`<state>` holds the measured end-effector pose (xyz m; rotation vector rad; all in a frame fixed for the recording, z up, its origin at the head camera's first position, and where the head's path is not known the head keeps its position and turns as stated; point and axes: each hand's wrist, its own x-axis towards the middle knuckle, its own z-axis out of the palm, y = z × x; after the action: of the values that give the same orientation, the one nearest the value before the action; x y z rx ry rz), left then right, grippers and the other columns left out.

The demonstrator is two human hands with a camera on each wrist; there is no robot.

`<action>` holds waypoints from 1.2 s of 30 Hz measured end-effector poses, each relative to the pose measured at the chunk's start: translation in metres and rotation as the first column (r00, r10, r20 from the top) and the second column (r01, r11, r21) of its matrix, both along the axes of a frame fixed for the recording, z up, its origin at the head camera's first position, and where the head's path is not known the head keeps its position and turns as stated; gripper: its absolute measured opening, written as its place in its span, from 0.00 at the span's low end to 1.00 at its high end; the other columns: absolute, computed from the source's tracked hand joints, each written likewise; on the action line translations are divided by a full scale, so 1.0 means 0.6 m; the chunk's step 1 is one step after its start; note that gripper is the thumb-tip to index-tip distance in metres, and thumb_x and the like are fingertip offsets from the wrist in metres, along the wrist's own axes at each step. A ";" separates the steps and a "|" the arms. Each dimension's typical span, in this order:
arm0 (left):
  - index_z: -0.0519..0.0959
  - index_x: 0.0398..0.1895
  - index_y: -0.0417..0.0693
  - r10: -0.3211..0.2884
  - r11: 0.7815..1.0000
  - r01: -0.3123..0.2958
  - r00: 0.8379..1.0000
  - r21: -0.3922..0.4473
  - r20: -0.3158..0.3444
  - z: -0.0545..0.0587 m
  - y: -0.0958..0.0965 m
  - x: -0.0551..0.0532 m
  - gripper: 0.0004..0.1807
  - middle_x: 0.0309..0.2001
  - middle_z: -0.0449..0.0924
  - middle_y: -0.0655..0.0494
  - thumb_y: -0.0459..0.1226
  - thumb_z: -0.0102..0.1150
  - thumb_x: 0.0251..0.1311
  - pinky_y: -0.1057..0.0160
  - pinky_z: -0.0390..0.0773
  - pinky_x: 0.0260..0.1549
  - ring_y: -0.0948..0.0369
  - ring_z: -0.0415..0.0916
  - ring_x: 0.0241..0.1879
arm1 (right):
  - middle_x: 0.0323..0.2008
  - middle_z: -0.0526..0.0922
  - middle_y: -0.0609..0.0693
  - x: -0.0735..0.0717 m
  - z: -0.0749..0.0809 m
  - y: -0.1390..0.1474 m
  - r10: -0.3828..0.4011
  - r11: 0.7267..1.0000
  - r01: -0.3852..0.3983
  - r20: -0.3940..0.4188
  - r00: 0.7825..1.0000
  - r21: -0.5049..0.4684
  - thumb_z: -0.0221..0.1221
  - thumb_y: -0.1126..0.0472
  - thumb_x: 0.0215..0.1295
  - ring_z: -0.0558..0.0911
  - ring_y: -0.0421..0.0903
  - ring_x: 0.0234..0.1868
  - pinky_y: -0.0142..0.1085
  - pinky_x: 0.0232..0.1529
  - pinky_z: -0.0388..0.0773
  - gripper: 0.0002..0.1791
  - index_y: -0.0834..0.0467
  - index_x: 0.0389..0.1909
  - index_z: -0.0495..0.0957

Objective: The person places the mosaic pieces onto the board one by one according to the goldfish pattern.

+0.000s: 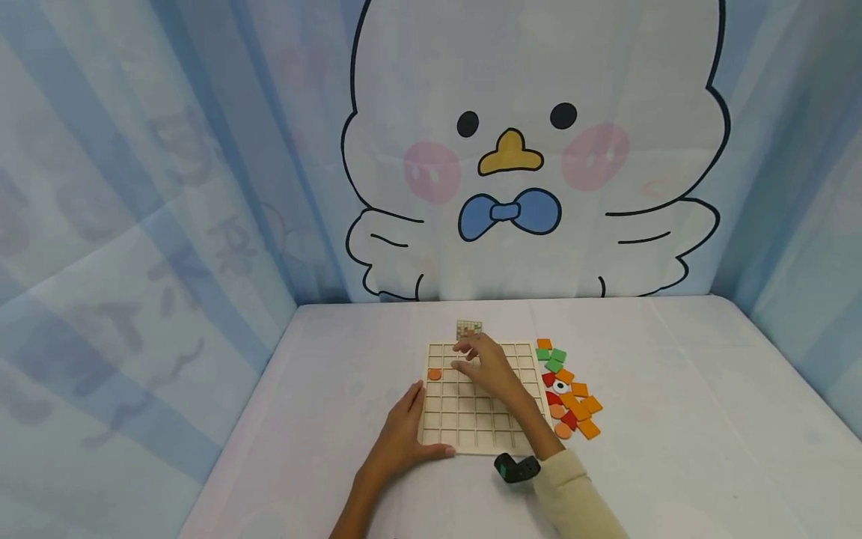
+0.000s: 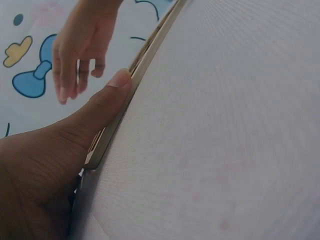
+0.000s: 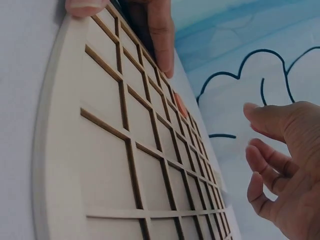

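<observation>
A pale wooden grid board (image 1: 465, 415) lies flat on the table, with one orange round piece (image 1: 435, 374) in a cell near its upper left. My left hand (image 1: 404, 434) holds the board's near left corner, thumb along the front edge and fingers against the left side. Over the upper part of the board hovers my right hand (image 1: 488, 367), its fingers loosely bent and nothing between them. In the right wrist view this right hand (image 3: 285, 165) hangs clear of the grid, thumb apart from the fingertips.
Right of the board lies a loose heap of pieces: orange square tiles (image 1: 588, 428), green tiles (image 1: 554, 365), red pieces (image 1: 569, 421) and a white piece with a black dot (image 1: 560, 386). A small patterned card (image 1: 468, 328) lies behind the board. A dark device (image 1: 517, 469) sits by the right wrist.
</observation>
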<state>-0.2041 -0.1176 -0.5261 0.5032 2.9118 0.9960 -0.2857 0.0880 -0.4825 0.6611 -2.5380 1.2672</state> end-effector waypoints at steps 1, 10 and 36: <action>0.50 0.76 0.37 -0.001 1.000 0.001 1.000 0.002 -0.001 0.000 0.000 0.000 0.68 0.77 0.48 0.41 0.69 0.69 0.40 0.44 0.61 0.69 0.44 0.52 0.74 | 0.49 0.80 0.61 0.001 0.002 0.005 -0.007 1.000 0.007 -0.004 1.000 -0.003 0.67 0.64 0.59 0.82 0.53 0.42 0.47 0.44 0.81 0.15 0.64 0.46 0.81; 0.49 0.77 0.39 0.016 1.000 -0.016 1.000 0.007 0.026 0.002 0.001 0.001 0.69 0.78 0.45 0.43 0.69 0.68 0.39 0.45 0.59 0.70 0.45 0.49 0.76 | 0.44 0.79 0.58 0.001 0.014 0.060 -0.084 0.996 0.084 -0.018 0.996 0.026 0.67 0.61 0.61 0.80 0.53 0.41 0.48 0.43 0.81 0.16 0.62 0.49 0.80; 0.48 0.77 0.39 0.021 1.000 -0.021 0.999 0.011 0.044 -0.001 0.002 0.000 0.70 0.78 0.44 0.44 0.70 0.68 0.38 0.46 0.58 0.71 0.47 0.47 0.76 | 0.34 0.80 0.51 0.054 0.022 0.238 -0.071 0.983 0.022 0.272 0.960 0.180 0.63 0.62 0.64 0.75 0.45 0.35 0.27 0.31 0.77 0.08 0.62 0.41 0.80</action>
<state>-0.2040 -0.1161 -0.5265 0.4463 2.8799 1.0139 -0.2531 0.2309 -0.4695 0.4808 -2.9017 1.2048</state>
